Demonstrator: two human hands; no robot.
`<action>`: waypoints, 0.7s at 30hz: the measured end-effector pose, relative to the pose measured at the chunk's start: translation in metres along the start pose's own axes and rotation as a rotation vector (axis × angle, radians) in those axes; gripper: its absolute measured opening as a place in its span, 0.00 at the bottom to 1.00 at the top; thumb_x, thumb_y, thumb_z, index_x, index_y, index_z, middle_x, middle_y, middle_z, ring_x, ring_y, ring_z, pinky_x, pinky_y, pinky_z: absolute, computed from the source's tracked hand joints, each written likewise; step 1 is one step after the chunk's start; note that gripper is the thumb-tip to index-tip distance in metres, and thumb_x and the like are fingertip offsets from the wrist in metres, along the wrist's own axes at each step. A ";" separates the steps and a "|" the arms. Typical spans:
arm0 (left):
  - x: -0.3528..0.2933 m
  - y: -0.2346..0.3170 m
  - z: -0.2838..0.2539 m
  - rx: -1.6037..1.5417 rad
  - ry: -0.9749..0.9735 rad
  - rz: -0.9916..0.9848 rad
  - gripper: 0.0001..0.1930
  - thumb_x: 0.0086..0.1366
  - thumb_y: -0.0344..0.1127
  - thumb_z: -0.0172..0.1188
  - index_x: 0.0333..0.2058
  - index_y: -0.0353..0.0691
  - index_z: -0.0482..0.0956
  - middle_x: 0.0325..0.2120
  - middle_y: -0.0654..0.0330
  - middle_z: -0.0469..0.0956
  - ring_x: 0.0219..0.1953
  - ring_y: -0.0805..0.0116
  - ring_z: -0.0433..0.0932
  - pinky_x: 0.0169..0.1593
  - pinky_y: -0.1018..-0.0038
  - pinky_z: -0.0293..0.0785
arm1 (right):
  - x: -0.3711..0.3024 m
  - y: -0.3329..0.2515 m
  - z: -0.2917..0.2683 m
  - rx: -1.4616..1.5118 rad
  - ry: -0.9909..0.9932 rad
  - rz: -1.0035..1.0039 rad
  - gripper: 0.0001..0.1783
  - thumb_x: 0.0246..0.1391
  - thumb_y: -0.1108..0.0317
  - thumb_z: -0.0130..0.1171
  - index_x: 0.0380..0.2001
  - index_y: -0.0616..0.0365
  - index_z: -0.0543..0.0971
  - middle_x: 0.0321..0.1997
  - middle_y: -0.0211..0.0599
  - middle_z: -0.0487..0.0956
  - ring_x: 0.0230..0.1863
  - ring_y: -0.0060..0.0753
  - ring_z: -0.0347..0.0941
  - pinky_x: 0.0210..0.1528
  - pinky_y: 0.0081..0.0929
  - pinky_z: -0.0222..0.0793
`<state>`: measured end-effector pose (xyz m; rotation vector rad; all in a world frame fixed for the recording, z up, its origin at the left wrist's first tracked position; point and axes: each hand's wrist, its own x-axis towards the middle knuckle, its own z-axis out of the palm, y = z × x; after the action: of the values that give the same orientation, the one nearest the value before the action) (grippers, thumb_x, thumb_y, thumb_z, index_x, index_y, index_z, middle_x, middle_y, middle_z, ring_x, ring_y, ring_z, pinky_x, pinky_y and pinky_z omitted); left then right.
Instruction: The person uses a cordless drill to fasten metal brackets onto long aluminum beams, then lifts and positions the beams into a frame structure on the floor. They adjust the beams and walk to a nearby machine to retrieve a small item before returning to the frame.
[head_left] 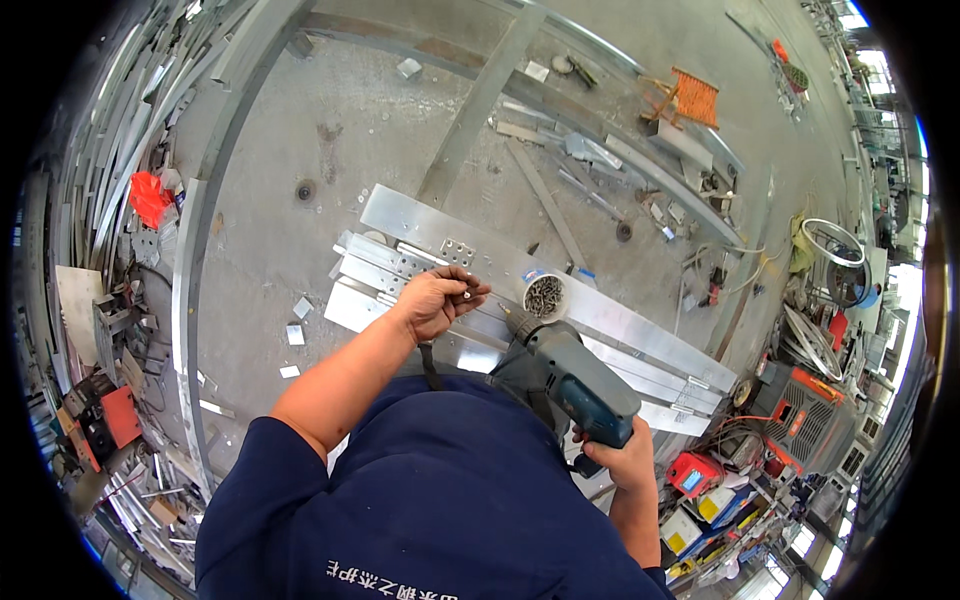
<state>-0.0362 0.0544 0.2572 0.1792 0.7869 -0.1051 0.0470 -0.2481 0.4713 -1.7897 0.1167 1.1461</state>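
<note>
My right hand grips the handle of a dark teal power drill. The drill's bit points up and left, and its tip sits a short way from the fingers of my left hand. Those fingers are pinched together over the metal bars; something small and pale shows between them, too small to name. A white tub full of small screws or rivets stands just beyond the drill's chuck. Beneath both hands lie long silvery metal bars, and a small plate with holes rests on them beyond my left hand.
A large metal frame spans the floor ahead. Stacked metal profiles fill the left side, near a red bag. An orange folding stool stands at the far right. An orange-and-grey machine and a red box are on the right.
</note>
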 end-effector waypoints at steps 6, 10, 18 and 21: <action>-0.034 0.001 0.029 -0.018 -0.023 0.022 0.06 0.68 0.23 0.50 0.37 0.41 0.75 0.38 0.59 0.78 0.49 0.57 0.79 0.51 0.64 0.79 | -0.026 -0.010 0.021 0.059 -0.077 -0.144 0.27 0.35 0.77 0.68 0.45 0.67 0.76 0.36 0.39 0.81 0.37 0.29 0.78 0.42 0.27 0.73; -0.047 -0.002 0.034 -0.020 -0.017 0.037 0.05 0.68 0.24 0.51 0.39 0.42 0.75 0.38 0.60 0.78 0.48 0.59 0.80 0.46 0.70 0.79 | -0.034 -0.013 0.033 0.045 -0.074 -0.159 0.28 0.36 0.77 0.68 0.46 0.66 0.76 0.36 0.39 0.81 0.38 0.29 0.78 0.43 0.27 0.73; -0.054 -0.005 0.041 -0.092 0.025 0.073 0.04 0.68 0.27 0.56 0.40 0.43 0.74 0.36 0.61 0.78 0.43 0.64 0.81 0.45 0.73 0.79 | -0.043 -0.011 0.038 -0.016 -0.072 -0.172 0.27 0.36 0.77 0.67 0.46 0.66 0.76 0.37 0.39 0.81 0.38 0.30 0.78 0.43 0.28 0.73; -0.053 -0.006 0.038 -0.077 0.019 0.080 0.04 0.67 0.27 0.57 0.39 0.43 0.73 0.35 0.60 0.78 0.41 0.65 0.81 0.46 0.73 0.79 | -0.044 -0.011 0.043 -0.010 -0.037 -0.182 0.27 0.35 0.75 0.68 0.44 0.67 0.77 0.36 0.40 0.81 0.36 0.31 0.78 0.41 0.28 0.74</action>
<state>-0.0477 0.0419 0.3201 0.1382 0.8007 0.0023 0.0004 -0.2264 0.5079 -1.7478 -0.0725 1.0500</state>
